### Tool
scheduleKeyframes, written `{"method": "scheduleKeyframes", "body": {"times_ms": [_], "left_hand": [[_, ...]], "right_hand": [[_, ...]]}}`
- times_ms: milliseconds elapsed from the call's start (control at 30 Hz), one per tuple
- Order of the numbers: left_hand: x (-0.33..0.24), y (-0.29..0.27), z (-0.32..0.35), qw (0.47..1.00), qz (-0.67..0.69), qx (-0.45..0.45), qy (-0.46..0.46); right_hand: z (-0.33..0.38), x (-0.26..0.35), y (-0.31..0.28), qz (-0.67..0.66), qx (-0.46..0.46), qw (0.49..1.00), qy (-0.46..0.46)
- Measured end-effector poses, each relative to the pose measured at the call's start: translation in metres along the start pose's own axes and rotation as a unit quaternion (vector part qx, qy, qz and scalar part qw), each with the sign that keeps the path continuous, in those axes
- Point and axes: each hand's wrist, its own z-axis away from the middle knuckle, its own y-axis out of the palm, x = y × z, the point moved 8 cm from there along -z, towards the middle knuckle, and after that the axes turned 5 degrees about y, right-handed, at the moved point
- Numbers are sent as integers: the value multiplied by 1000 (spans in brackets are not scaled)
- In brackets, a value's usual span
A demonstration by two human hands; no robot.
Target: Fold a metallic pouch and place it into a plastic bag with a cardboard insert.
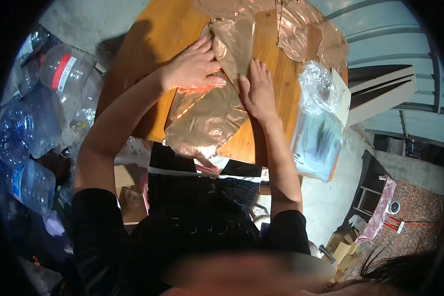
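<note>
A shiny copper-coloured foil sheet (204, 121) lies creased and folded on the wooden table (177, 19), its near end hanging at the table's front edge. My left hand (195, 66) rests on the foil's left side with its fingers spread. Along the right edge of the foil, my right hand (260, 91) lies flat with fingers stretched out, partly on the wood. The foil narrows between the two hands and widens again beyond them. Neither hand grips anything.
More copper foil (306, 29) covers the table's far right. Clear plastic packaging (318, 133) lies at the right edge. Several large clear plastic bottles (37, 118) are heaped on the left. A cardboard box (128, 177) stands below the table's front, left of my body.
</note>
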Motion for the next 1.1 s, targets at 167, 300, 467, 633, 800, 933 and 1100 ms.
{"method": "scheduleKeyframes", "body": {"times_ms": [167,300,467,633,800,933,1100], "left_hand": [[-9,-22,-4,989,79,-110,62],[-2,3,-2,999,30,41,-9],[-2,-6,0,992,24,-120,40],[0,3,0,998,32,-51,26],[-3,-7,6,993,18,-111,42],[-2,1,-3,999,28,3,18],[6,3,2,999,35,6,-11]], "right_hand": [[-12,-25,-3,-466,10,877,116],[9,-25,-8,-189,-23,980,52],[11,17,6,-119,-13,993,-3],[22,18,-2,-249,25,967,43],[35,41,-4,-238,63,969,-26],[33,10,0,-422,6,903,79],[33,18,8,-27,-21,999,-18]]}}
